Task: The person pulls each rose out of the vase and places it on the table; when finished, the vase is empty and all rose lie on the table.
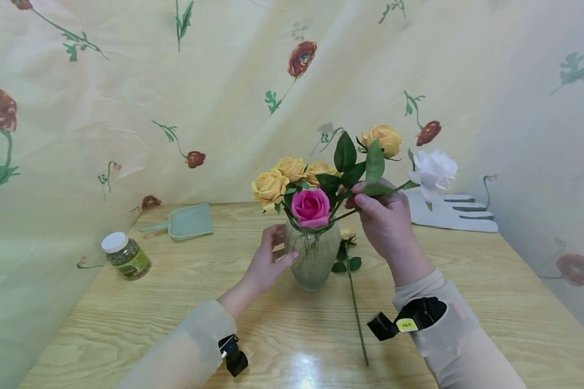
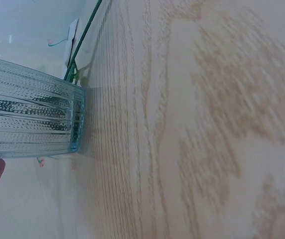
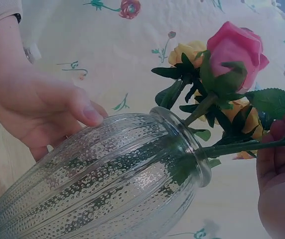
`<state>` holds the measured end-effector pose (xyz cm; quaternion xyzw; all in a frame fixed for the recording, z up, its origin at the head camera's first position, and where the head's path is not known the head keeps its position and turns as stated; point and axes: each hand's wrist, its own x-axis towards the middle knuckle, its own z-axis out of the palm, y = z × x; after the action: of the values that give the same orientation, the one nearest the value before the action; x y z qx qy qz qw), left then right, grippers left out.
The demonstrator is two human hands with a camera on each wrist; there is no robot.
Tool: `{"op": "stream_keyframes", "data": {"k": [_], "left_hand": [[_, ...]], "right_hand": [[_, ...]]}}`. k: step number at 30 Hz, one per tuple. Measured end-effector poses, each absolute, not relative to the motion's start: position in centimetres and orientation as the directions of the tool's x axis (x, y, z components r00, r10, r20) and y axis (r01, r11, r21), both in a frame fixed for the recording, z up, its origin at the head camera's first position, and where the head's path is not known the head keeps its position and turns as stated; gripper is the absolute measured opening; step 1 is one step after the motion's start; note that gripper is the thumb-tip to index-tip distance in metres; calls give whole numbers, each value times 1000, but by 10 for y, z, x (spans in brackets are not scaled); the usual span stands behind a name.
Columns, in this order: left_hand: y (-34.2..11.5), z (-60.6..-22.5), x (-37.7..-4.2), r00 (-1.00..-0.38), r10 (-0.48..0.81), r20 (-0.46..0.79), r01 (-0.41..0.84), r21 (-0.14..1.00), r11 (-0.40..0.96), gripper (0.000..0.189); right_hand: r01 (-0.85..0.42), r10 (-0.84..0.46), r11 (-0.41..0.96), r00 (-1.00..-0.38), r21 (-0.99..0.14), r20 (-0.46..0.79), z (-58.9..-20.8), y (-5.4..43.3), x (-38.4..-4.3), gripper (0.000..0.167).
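Note:
A ribbed clear glass vase (image 1: 313,262) stands upright on the table. My left hand (image 1: 267,262) cups its left side, thumb across the front and fingers bent toward the back; the right wrist view shows that thumb (image 3: 90,113) against the glass. A pink rose (image 1: 310,207) and several yellow roses (image 1: 270,187) stand in the vase. Above the rim's right side, my right hand (image 1: 386,216) pinches a green stem (image 3: 242,146) that slants into the vase's mouth. A white rose (image 1: 433,172) leans out to the right past this hand, and a taller yellow rose (image 1: 382,140) rises behind it.
One yellow rose (image 1: 347,236) lies on the table right of the vase, its long stem (image 1: 357,313) toward the front. Farther left are a jar with a white lid (image 1: 128,259) and a pale green dustpan (image 1: 191,221). A white glove-shaped item (image 1: 455,213) lies back right.

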<state>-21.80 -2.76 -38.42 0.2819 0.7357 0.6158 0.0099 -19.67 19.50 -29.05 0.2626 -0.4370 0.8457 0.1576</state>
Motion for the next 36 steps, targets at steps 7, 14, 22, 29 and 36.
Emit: {"op": "stream_keyframes", "data": {"k": [7,14,22,29,36], "left_hand": [[-27,-399,-228,-838,419,349,420,903,87,61],[-28,-378,-214,-843,440,310,380,922,79,62],[-28,-370,-209,-854,428,297,361,930,75,61],[-28,-377,-213,-859,424,286,355,930,92,61],[-28,-399,-228,-856,414,311,378,921,90,63]], "right_hand": [[-533,89,-534,-808,-656,583,-294,196,-196,10],[-555,154,-520,-808,-649,568,-298,204,-193,12],[-547,160,-551,-810,-630,564,-298,210,-191,15],[-543,196,-614,-808,-572,556,-296,220,-191,12],[-533,248,-685,-812,-497,528,-293,229,-190,12]]}}
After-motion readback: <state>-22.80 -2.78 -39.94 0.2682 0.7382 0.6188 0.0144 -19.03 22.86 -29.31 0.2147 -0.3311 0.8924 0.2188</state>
